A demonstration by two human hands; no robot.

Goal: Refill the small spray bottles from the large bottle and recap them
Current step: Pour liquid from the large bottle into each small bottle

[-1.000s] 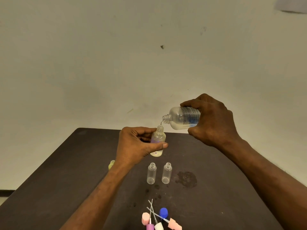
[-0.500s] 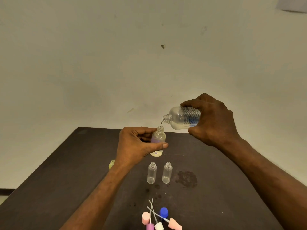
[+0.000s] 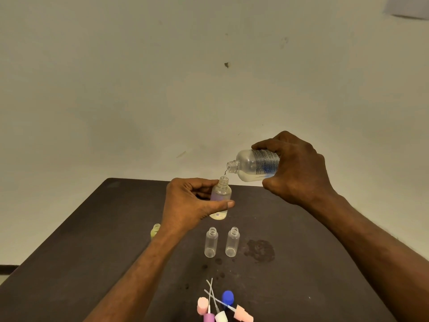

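My left hand [image 3: 189, 205] grips a small clear spray bottle [image 3: 221, 194] upright above the dark table, its neck uncapped. My right hand [image 3: 299, 170] holds the large clear bottle [image 3: 255, 165] tipped on its side, mouth pointing left just above the small bottle's neck. A thin stream of liquid runs from the large bottle's mouth into the small one. Two more small clear bottles [image 3: 211, 242] [image 3: 232, 242] stand uncapped on the table below. A yellowish small bottle [image 3: 155, 231] shows partly behind my left wrist.
Several spray caps with dip tubes [image 3: 220, 309], pink, purple, white and one blue cap [image 3: 227, 297], lie at the table's near edge. A wet stain [image 3: 260, 251] marks the dark table [image 3: 81, 252] right of the standing bottles. A pale wall rises behind the table.
Both hands keep almost the same pose; the pouring goes on. The large bottle has barely shifted.
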